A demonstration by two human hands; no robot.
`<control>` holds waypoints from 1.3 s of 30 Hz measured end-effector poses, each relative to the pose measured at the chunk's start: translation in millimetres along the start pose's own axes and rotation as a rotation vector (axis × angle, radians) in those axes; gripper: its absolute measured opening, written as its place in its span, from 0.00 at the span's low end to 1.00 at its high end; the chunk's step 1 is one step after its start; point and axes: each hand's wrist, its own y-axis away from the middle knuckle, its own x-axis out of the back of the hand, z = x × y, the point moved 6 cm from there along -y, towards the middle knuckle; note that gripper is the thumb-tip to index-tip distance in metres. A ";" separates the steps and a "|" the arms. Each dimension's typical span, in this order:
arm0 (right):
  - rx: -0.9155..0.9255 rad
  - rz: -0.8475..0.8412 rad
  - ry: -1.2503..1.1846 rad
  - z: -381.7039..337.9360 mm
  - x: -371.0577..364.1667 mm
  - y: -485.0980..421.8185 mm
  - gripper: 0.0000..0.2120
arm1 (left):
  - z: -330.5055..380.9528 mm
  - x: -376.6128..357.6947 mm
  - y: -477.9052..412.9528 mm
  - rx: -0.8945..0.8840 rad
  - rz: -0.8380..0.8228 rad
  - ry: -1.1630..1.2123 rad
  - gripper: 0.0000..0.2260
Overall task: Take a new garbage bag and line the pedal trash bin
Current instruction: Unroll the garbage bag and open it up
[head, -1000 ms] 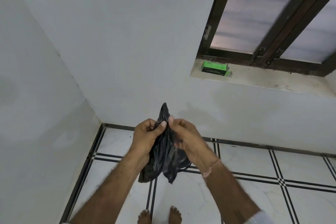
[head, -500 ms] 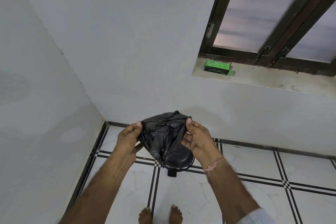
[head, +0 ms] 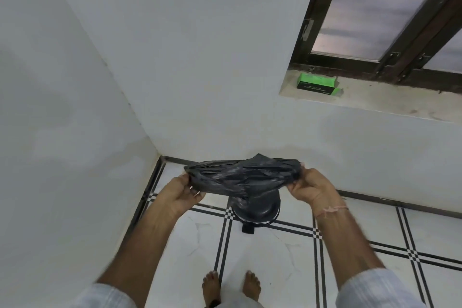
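Left hand and right hand, held apart, each pinch one end of a crumpled black garbage bag stretched between them above the dark pedal trash bin on the tiled floor.

**Black bag and bin against white walls and a striped white floor**

A crinkled, glossy black plastic garbage bag shows faint grey sheen along its folds. The round pedal trash bin beneath it is matte black. The floor tiles are white marble with faint veining, crossed by double black lines with small checkered squares at crossings. Walls are plain white. A bright green and black cardboard box sits on the beige sill; the window frame is dark brown. A pale pink thread bracelet circles one wrist.
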 end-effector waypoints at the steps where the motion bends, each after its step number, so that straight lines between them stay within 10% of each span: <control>1: -0.014 -0.010 -0.020 0.7 -0.1 -1.5 0.15 | -2.3 -0.8 -0.6 0.005 -0.004 0.001 0.11; 8: 0.009 -0.089 0.032 1.4 20.6 -12.2 0.14 | 5.9 2.9 -5.7 0.000 -0.083 0.028 0.21; 14: 0.011 -0.025 0.105 -19.9 40.6 -33.1 0.14 | -4.5 32.0 -5.0 -0.034 -0.260 -0.846 0.25; 21: 0.244 -0.319 0.233 -39.1 36.6 -28.9 0.12 | -9.5 48.8 -14.3 -0.071 -0.097 -0.059 0.22; 26: 0.161 -0.569 0.749 -10.5 39.5 -17.8 0.11 | 2.4 44.0 -15.1 -0.174 -0.067 0.261 0.11; 33: 0.158 -0.519 0.431 -16.4 23.9 -23.0 0.14 | -9.4 40.7 -13.2 -0.196 -0.033 0.081 0.13; 39: 0.471 -0.447 0.785 -24.7 -77.3 17.9 0.28 | 18.5 -63.3 11.4 -0.413 -0.117 -0.234 0.25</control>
